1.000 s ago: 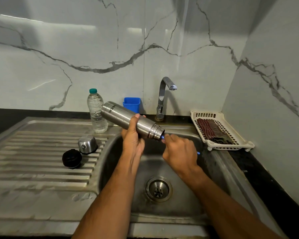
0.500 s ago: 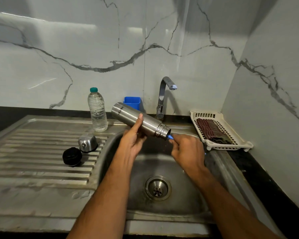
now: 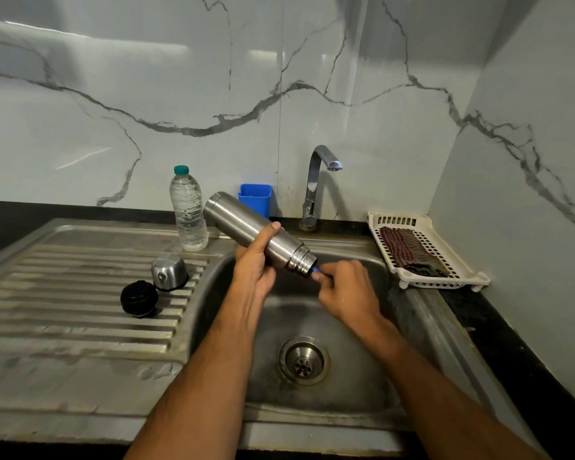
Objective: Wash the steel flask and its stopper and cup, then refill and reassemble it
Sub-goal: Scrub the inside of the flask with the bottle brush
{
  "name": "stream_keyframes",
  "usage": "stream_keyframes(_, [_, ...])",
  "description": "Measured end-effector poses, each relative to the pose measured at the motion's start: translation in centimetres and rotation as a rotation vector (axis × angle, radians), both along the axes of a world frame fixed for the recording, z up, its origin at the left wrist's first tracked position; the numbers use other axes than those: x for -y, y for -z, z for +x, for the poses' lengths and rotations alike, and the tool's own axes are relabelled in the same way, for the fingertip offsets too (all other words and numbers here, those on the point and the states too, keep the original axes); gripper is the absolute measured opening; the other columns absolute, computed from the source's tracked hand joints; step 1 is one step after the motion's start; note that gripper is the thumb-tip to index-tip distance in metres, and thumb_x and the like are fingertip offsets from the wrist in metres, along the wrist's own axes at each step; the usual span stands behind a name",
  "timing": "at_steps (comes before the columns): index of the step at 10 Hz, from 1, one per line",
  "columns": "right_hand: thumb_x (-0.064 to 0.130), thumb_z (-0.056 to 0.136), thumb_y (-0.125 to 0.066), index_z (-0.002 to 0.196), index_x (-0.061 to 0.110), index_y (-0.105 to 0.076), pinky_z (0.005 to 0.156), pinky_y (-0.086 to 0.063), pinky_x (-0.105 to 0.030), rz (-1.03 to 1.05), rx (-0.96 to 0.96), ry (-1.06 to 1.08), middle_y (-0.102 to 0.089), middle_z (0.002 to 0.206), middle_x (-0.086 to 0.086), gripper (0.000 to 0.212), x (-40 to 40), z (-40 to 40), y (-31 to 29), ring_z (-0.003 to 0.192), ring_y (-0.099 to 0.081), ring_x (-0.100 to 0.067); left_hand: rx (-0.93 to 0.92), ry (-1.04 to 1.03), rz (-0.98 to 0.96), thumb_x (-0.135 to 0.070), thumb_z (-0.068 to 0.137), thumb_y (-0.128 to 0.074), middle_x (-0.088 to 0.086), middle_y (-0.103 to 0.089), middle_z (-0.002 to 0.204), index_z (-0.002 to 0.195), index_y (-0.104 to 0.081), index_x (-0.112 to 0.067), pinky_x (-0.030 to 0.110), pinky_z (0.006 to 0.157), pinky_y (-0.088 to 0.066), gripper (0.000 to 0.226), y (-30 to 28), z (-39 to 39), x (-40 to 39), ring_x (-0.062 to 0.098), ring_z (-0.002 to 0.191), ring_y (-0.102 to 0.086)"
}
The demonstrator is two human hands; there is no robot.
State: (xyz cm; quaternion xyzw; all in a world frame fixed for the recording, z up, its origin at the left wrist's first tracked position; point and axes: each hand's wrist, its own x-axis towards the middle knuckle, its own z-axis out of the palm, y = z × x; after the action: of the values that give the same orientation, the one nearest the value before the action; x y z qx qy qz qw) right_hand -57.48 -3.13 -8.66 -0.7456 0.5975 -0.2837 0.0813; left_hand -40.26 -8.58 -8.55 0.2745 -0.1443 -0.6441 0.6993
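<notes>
A marble-veined wall backs a stainless sink (image 3: 362, 327) with a ribbed drainboard (image 3: 63, 310) filling the left of the frame. Held over the basin at centre frame is the steel flask (image 3: 246, 227), tilted with its base up toward the upper left and its threaded open mouth down toward the right. It looks rigid and dent-resistant rather than fragile; its smooth brushed wall would likely be slippery when wet, and with nothing seen pouring from it I judge it light. The mid-body is the sensible place to hold, leaving the threads free.

The left hand (image 3: 254, 267) grips the flask there, fingers wrapped behind the barrel and the thumb laid along its near side. The right hand (image 3: 346, 290) is closed in a pinch round a thin blue handle (image 3: 316, 269), probably a bottle brush, which enters the flask's mouth; the rest of the tool is hidden.

Left of centre on the drainboard stand the steel cup (image 3: 169, 272), inverted, and the black stopper (image 3: 139, 298), touching or nearly so. Behind them are a clear water bottle (image 3: 188, 210), a blue container (image 3: 255, 199) and the tap (image 3: 316, 184), with no water seen running. A white basket (image 3: 445, 273) holding a checked cloth (image 3: 409, 249) sits at the right
</notes>
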Motion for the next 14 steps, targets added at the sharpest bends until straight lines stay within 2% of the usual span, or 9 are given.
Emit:
stream_keyframes(1, [0.015, 0.081, -0.073, 0.095, 0.011, -0.075, 0.055, -0.049, -0.035, -0.402, -0.336, 0.071, -0.069, 0.075, -0.007, 0.015, 0.0, 0.7, 1.3, 0.062, -0.064, -0.03, -0.073, 0.007, -0.002, -0.003, 0.068, -0.085, 0.021, -0.069, 0.124, 0.135, -0.05, -0.006, 0.056, 0.102, -0.052, 0.076, 0.0, -0.4, -0.1, 0.031, 0.112, -0.07])
stream_keyframes(3, [0.012, 0.102, -0.052, 0.091, 0.0, -0.068, 0.036, -0.017, -0.015, 0.873, 1.108, -0.166, -0.042, 0.057, -0.003, 0.023, 0.6, 0.8, -1.3, 0.037, -0.024, -0.004, 0.036, 0.014, -0.121, -0.006, 0.075, -0.082, 0.018, -0.071, 0.107, 0.141, -0.049, 0.003, 0.049, 0.098, -0.056, 0.074, -0.2, 0.5, 0.1, 0.024, 0.097, -0.07])
stream_keyframes(5, [0.012, 0.078, -0.075, 0.098, 0.01, -0.076, 0.053, -0.045, -0.029, -0.456, -0.305, 0.074, -0.069, 0.075, -0.006, 0.02, -0.5, 0.0, 0.6, 0.061, -0.063, -0.025, -0.074, 0.024, -0.137, -0.004, 0.068, -0.083, 0.021, -0.068, 0.121, 0.142, -0.048, -0.002, 0.052, 0.103, -0.053, 0.082, -0.3, -0.6, -0.3, 0.027, 0.107, -0.071])
stream_keyframes(7, [0.013, 0.097, -0.063, 0.091, 0.004, -0.077, 0.051, -0.044, -0.024, 0.232, 0.546, -0.069, -0.06, 0.057, -0.002, 0.017, 0.6, 1.1, -0.7, 0.047, -0.053, -0.007, -0.05, 0.073, -0.155, -0.011, 0.076, -0.084, 0.016, -0.063, 0.128, 0.145, -0.047, -0.006, 0.051, 0.102, -0.053, 0.079, -0.3, 0.6, -0.2, 0.029, 0.119, -0.063])
stream_keyframes(9, [0.013, 0.082, -0.076, 0.096, 0.01, -0.076, 0.054, -0.039, -0.024, -0.404, -0.301, 0.114, -0.068, 0.073, -0.005, 0.015, -0.1, -0.7, 0.2, 0.057, -0.062, -0.022, -0.085, 0.129, -0.074, -0.016, 0.079, -0.077, 0.021, -0.066, 0.132, 0.142, -0.049, -0.006, 0.051, 0.104, -0.051, 0.069, 0.2, 0.8, -0.8, 0.036, 0.125, -0.06])
stream_keyframes(10, [0.014, 0.079, -0.077, 0.096, 0.011, -0.076, 0.055, -0.041, -0.028, -0.431, -0.322, 0.044, -0.07, 0.076, -0.006, 0.018, 0.4, -0.1, 0.7, 0.06, -0.063, -0.025, -0.177, 0.078, -0.037, -0.019, 0.074, -0.082, 0.022, -0.066, 0.129, 0.143, -0.045, -0.007, 0.055, 0.106, -0.049, 0.079, 0.1, 0.1, -0.7, 0.036, 0.12, -0.064])
stream_keyframes(12, [0.012, 0.103, -0.048, 0.088, 0.0, -0.065, 0.035, -0.017, -0.015, 0.868, 1.139, -0.197, -0.042, 0.056, -0.005, 0.026, 0.7, 0.7, -0.6, 0.035, -0.024, -0.005, 0.037, 0.085, -0.14, -0.009, 0.066, -0.092, 0.018, -0.067, 0.113, 0.145, -0.046, 0.003, 0.049, 0.098, -0.056, 0.093, -0.3, 0.2, -0.2, 0.027, 0.103, -0.068])
stream_keyframes(13, [0.012, 0.102, -0.053, 0.091, 0.003, -0.071, 0.038, -0.028, -0.018, 0.651, 0.875, -0.206, -0.05, 0.056, -0.005, 0.023, 0.8, -0.2, -0.6, 0.036, -0.035, -0.007, 0.055, 0.086, -0.15, -0.004, 0.072, -0.086, 0.019, -0.067, 0.111, 0.143, -0.046, 0.003, 0.051, 0.099, -0.054, 0.083, -0.4, -0.2, -0.3, 0.029, 0.103, -0.067])
stream_keyframes(14, [0.018, 0.091, -0.064, 0.093, 0.014, -0.075, 0.057, -0.053, -0.036, -0.233, -0.091, 0.024, -0.069, 0.072, -0.006, 0.012, 0.9, -0.7, 1.2, 0.059, -0.063, -0.025, 0.015, 0.071, -0.135, -0.001, 0.074, -0.081, 0.02, -0.067, 0.115, 0.144, -0.045, -0.003, 0.051, 0.095, -0.057, 0.079, -0.4, -0.7, -0.2, 0.027, 0.102, -0.07])
